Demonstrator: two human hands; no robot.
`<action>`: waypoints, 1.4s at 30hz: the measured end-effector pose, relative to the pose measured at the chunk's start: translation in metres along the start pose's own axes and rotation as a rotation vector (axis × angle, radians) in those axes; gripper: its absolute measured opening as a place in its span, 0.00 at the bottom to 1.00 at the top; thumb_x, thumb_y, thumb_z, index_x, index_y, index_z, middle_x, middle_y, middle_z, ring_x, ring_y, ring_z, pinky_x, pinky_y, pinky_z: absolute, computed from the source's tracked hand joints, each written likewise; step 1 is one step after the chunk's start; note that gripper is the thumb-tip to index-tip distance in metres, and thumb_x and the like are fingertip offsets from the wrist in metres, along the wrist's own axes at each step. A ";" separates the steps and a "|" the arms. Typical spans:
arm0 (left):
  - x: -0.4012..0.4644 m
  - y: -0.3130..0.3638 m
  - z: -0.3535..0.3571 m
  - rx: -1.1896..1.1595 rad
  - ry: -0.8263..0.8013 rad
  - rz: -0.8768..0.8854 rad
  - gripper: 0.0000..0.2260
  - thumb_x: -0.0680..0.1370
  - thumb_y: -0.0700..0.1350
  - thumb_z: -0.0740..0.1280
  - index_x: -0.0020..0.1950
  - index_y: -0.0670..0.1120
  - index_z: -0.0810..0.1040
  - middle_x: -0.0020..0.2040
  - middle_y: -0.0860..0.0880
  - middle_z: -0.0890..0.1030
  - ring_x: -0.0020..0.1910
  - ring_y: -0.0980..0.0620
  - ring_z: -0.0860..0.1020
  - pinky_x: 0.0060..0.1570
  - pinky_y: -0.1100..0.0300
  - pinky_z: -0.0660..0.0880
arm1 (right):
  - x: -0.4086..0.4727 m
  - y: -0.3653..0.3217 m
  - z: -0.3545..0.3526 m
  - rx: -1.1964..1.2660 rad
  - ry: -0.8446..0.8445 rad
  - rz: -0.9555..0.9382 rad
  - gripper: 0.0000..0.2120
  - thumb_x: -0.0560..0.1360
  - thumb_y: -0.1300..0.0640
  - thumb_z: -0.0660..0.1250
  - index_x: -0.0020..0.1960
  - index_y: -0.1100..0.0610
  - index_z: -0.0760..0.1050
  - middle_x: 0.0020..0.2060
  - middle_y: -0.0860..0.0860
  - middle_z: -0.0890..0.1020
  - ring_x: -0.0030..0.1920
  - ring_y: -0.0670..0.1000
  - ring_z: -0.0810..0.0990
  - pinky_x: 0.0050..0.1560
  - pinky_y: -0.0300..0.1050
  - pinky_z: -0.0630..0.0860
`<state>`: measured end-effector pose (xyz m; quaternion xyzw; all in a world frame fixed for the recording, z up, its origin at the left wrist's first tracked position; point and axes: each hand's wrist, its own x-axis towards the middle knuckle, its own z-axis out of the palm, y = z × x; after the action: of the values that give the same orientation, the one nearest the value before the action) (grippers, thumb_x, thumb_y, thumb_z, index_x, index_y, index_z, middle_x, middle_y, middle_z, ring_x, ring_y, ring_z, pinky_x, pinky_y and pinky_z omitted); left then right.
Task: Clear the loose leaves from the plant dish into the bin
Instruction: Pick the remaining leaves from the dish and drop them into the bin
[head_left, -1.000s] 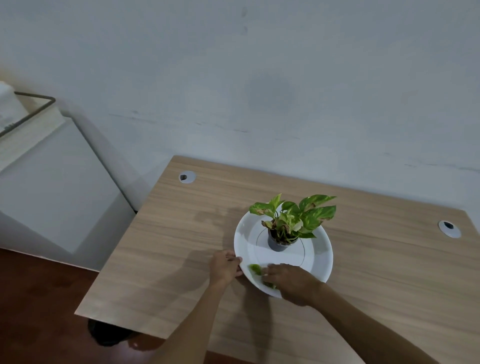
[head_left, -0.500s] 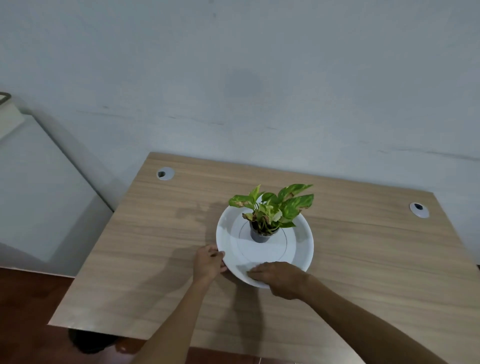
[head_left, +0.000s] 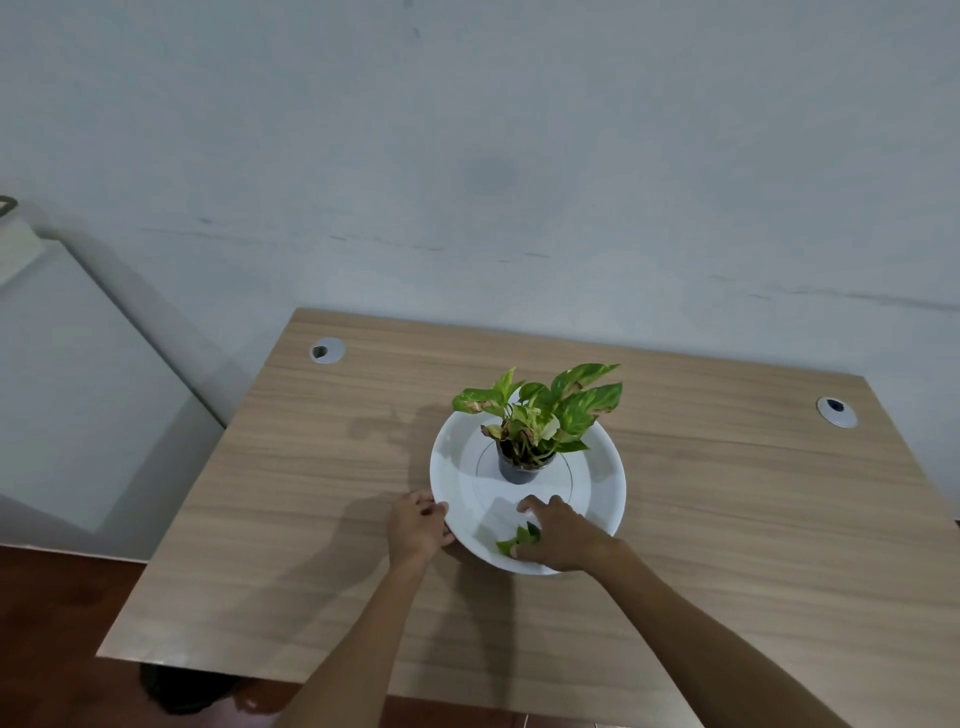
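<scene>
A round, smooth white dish (head_left: 597, 499) with a shallow raised rim sits on a pale wood-grain laminate table (head_left: 311, 519), near the table's middle. At the dish's flat centre, inside a faint circular ring, stands a small dark cylindrical plastic pot (head_left: 519, 467) holding a plant with broad, pointed green-and-yellow variegated leaves (head_left: 561, 405), some browned at the edges.

The left hand (head_left: 418, 527) grips the dish's near-left rim, thumb over the top edge and fingers curled beneath. The right hand (head_left: 563, 532) lies palm-down on the near part of the dish, fingers spread and bent over a few small loose green leaves (head_left: 519, 538); the leaves poke out at the left of the fingertips, touching them, but whether they are pinched or merely covered cannot be told. The loose leaves rest on the dish's sloping near surface, just inside the rim.

Two round grey metal cable grommets are set into the tabletop, one at the far left (head_left: 327, 351) and one at the far right (head_left: 836, 411). A matte, faintly scuffed pale wall (head_left: 519, 156) rises behind the table. Under the table's near-left corner, a dark rounded object (head_left: 182, 691) stands on the reddish-brown floor (head_left: 52, 623), mostly hidden.
</scene>
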<state>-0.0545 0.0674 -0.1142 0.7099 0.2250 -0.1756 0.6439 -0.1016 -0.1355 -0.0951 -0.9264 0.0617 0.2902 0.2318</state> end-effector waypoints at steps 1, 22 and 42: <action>0.000 0.000 0.001 -0.005 0.000 -0.006 0.03 0.77 0.34 0.65 0.50 0.39 0.75 0.49 0.41 0.81 0.46 0.40 0.83 0.36 0.55 0.82 | 0.001 -0.004 0.005 0.017 0.014 -0.011 0.31 0.71 0.44 0.70 0.69 0.50 0.63 0.58 0.55 0.68 0.56 0.57 0.75 0.54 0.49 0.74; 0.007 -0.013 0.005 0.019 0.030 0.012 0.05 0.77 0.37 0.66 0.52 0.38 0.76 0.50 0.41 0.83 0.46 0.43 0.83 0.42 0.47 0.83 | 0.013 -0.008 0.021 -0.083 0.117 -0.340 0.11 0.77 0.58 0.65 0.55 0.52 0.83 0.52 0.49 0.84 0.51 0.50 0.80 0.54 0.42 0.75; -0.017 0.055 0.019 -1.003 -0.420 -0.236 0.21 0.82 0.51 0.52 0.64 0.40 0.76 0.63 0.41 0.79 0.65 0.43 0.76 0.57 0.48 0.74 | -0.010 -0.088 -0.044 0.378 0.352 -0.442 0.08 0.72 0.62 0.72 0.48 0.53 0.85 0.41 0.44 0.86 0.42 0.41 0.82 0.48 0.34 0.77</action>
<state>-0.0380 0.0426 -0.0612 0.2360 0.2258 -0.2556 0.9099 -0.0652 -0.0787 -0.0228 -0.8939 -0.0486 0.0519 0.4427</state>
